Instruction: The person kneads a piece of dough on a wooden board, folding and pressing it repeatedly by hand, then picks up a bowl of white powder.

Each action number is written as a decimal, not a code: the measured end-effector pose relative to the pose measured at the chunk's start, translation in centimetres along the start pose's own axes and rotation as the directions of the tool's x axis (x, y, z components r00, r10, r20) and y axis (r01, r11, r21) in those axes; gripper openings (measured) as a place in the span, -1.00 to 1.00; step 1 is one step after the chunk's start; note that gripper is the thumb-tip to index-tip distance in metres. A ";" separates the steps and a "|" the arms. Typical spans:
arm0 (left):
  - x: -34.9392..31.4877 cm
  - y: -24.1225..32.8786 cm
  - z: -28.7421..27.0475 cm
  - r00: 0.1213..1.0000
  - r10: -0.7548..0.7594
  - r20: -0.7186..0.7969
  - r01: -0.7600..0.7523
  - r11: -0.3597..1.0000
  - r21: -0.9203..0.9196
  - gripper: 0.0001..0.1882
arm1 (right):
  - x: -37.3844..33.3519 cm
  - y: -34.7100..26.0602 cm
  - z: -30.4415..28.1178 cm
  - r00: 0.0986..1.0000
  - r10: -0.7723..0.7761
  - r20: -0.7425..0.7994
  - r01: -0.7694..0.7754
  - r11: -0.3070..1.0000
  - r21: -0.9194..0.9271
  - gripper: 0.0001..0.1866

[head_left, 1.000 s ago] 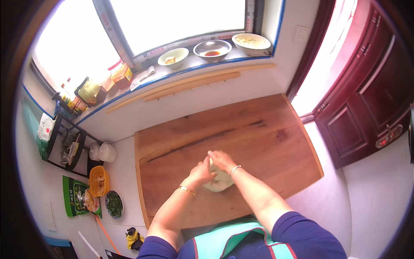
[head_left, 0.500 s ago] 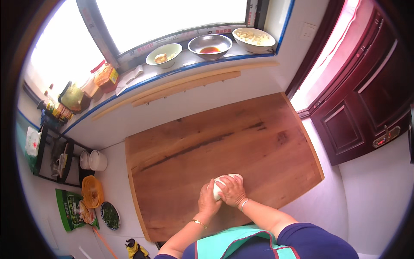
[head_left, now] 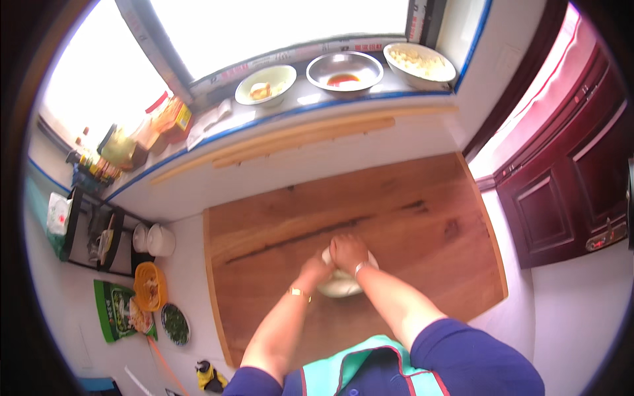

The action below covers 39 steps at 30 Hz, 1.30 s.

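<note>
Now pressing dough lump (head_left: 340,285) on wooden board (head_left: 370,218), left hand (head_left: 316,270) and right hand (head_left: 349,253) closed over it (best kept centred, pressure even)

Pale, rounded dough lump (head_left: 340,285) on the wooden board (head_left: 409,218), partly under both hands.

both hands (head_left: 333,261) press pale dough (head_left: 340,285) — on wooden board (head_left: 409,218).
</note>
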<state>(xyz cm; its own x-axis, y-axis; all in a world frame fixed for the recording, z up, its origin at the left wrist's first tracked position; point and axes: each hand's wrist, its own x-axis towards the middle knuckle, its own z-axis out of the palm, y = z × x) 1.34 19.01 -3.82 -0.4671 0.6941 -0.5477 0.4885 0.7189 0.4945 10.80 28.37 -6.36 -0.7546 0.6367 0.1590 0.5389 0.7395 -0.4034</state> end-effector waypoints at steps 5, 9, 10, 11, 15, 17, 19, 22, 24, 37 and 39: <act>-9.6 -9.1 6.6 0.998 0.042 0.039 -0.040 0.999 -0.036 -0.28 | -11.4 -5.9 0.8 0.952 0.036 0.303 -0.014 0.997 -0.073 -0.72; -11.1 -11.1 6.2 0.995 0.046 0.086 -0.051 0.997 0.050 -0.22 | -13.1 -8.1 0.9 0.991 -0.035 0.130 0.020 0.993 0.113 -0.72; -10.8 -8.6 3.9 0.986 -0.024 0.168 -0.001 0.989 0.148 -0.25 | -12.8 -7.6 1.1 0.984 0.057 0.168 -0.082 0.986 0.144 -0.71; -10.8 -8.2 3.5 0.999 0.005 0.051 -0.016 0.976 0.219 -0.29 | -12.7 -7.9 1.0 0.970 0.126 0.209 -0.166 0.969 0.183 -0.70; -15.7 -3.2 0.4 0.966 0.213 0.150 -0.233 0.963 0.132 -0.22 | -13.4 -5.6 -2.9 0.945 0.188 0.268 -0.291 0.859 0.422 -0.66; -17.5 -3.4 -0.2 0.916 0.358 0.183 -0.347 0.934 -0.086 -0.13 | -15.0 -6.9 -8.8 0.980 0.129 0.152 -0.170 0.938 0.303 -0.68; -17.9 -4.4 1.4 0.864 0.478 0.158 -0.465 0.878 -0.117 -0.09 | -18.0 -6.8 -8.7 0.994 0.000 0.108 -0.041 0.928 0.371 -0.73; -18.3 -6.4 5.4 0.799 0.600 0.038 -0.548 0.752 -0.366 0.03 | -20.8 -6.3 -7.8 0.963 -0.213 -0.164 0.246 0.945 0.214 -0.72; -18.3 -8.9 8.2 0.815 0.571 -0.099 -0.577 0.786 -0.221 0.02 | -21.2 -7.2 -8.1 0.938 -0.284 -0.198 0.307 0.946 0.098 -0.72; -10.4 -5.3 3.1 0.999 0.035 0.033 -0.033 0.999 -0.042 -0.26 | -10.5 -4.1 1.0 0.980 -0.192 -0.056 0.200 0.957 0.208 -0.91; -8.6 -5.9 2.0 0.994 0.058 0.088 -0.061 0.998 0.034 -0.21 | -9.2 -4.4 1.0 0.986 -0.155 -0.061 0.165 0.963 0.214 -0.88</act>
<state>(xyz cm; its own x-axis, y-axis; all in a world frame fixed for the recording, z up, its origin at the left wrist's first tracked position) 3.93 8.69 -3.36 -0.3714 0.7287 -0.5754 0.5413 0.6734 0.5035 14.98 18.99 -6.98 -0.8048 0.5264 0.2742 0.3144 0.7699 -0.5553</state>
